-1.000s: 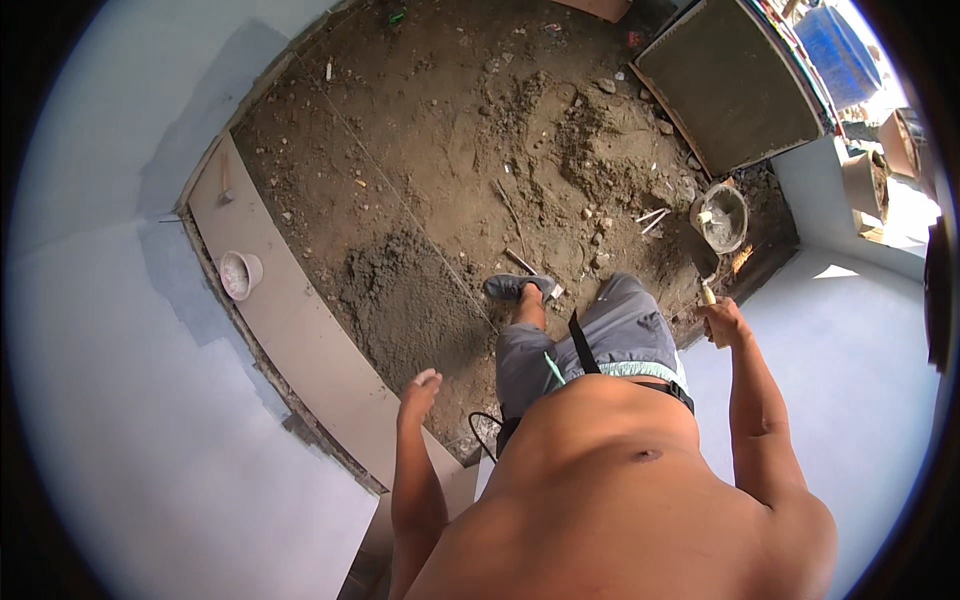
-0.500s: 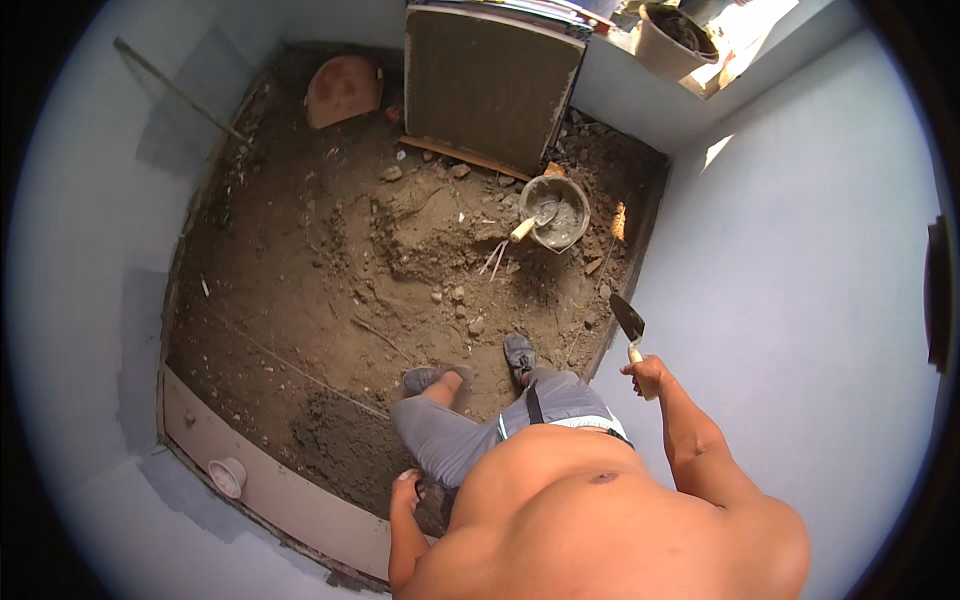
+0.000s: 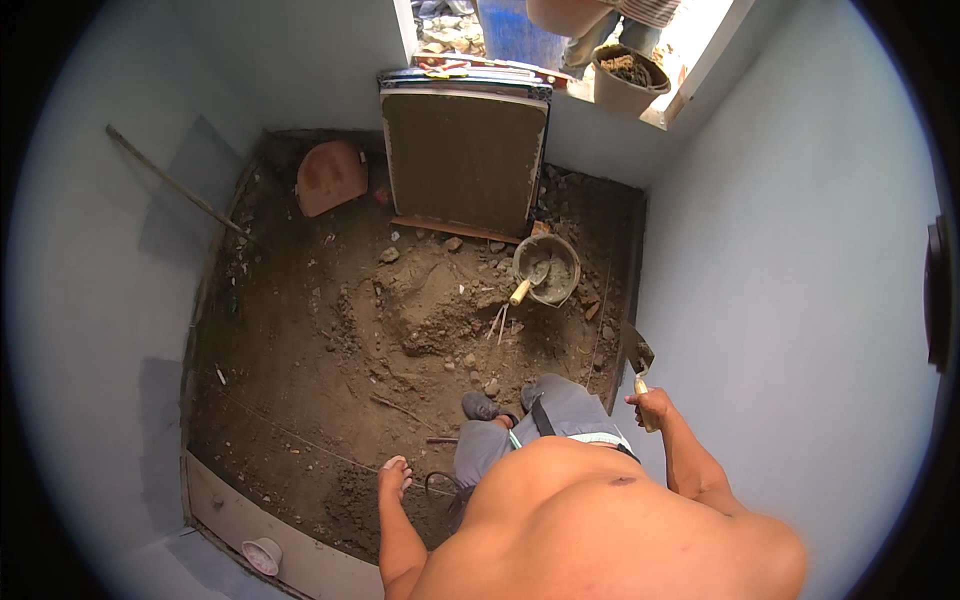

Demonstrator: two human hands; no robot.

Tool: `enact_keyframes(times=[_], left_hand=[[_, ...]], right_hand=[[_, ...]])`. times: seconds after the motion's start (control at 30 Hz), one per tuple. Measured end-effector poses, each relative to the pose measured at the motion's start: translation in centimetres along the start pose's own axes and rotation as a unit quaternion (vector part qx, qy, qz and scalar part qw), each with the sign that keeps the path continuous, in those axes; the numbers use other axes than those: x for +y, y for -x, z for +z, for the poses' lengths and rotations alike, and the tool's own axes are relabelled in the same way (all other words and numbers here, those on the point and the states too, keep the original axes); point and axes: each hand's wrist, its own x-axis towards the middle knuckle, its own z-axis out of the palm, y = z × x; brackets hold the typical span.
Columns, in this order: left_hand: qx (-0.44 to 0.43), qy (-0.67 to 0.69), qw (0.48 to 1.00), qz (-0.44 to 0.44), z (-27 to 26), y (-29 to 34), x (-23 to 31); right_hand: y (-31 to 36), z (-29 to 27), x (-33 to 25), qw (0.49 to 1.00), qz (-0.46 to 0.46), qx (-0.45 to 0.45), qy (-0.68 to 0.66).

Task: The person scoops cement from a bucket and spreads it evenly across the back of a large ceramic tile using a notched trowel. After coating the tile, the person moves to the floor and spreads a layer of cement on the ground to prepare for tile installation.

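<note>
My right hand is wrapped round the pale handle of a pointing trowel, its dark metal blade pointing away from me, close to the right wall. Out over the dirt on the left, my left hand is loosely curled, and nothing shows in it. Ahead on the ground stands a bucket with wet grey mortar inside. A second trowel rests in that bucket, its pale handle over the rim.
Boards lean below the window opening, where a mud-filled bucket stands on the sill and a person is outside. A reddish rounded panel, a leaning stick, stones, a string and a white cup are around.
My left hand has swung forward, away from my hip. My right hand still grips the trowel, now slightly lower in view. My view has tilted up, showing more of the window and the person outside.
</note>
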Motion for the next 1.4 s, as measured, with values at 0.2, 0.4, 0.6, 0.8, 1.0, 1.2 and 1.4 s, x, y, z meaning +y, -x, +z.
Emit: enact_keyframes(times=[0.2, 0.4, 0.6, 0.8, 1.0, 1.2, 1.4], left_hand=[[-0.001, 0.012, 0.997, 0.079, -1.2, 0.5, 6.0], [0.020, 0.057, 0.998, 0.014, 1.0, 2.4, 2.7], [0.054, 0.165, 0.982, -0.078, 7.8, 3.5, -4.6], [-0.046, 0.215, 0.970, -0.104, 15.7, 9.4, -6.4], [0.034, 0.182, 0.971, -0.150, 16.5, 11.7, -4.2], [0.084, 0.097, 0.984, -0.125, 11.9, 13.5, 2.7], [0.105, 0.079, 0.990, -0.045, 12.0, 14.0, 7.7]], right_hand=[[4.2, 0.5, -16.5, 0.956, -0.255, -0.015, -0.142], [8.0, -3.0, -37.4, 0.732, -0.542, -0.090, -0.403], [-4.0, -7.6, -55.0, 0.687, -0.509, 0.012, -0.518], [-22.4, -7.0, -56.3, 0.758, -0.459, -0.028, -0.463], [-29.0, -7.7, -51.2, 0.787, -0.366, 0.116, -0.482], [-33.2, -8.1, -53.0, 0.789, -0.391, -0.042, -0.471], [-34.0, -9.8, -55.9, 0.816, -0.328, -0.016, -0.476]])
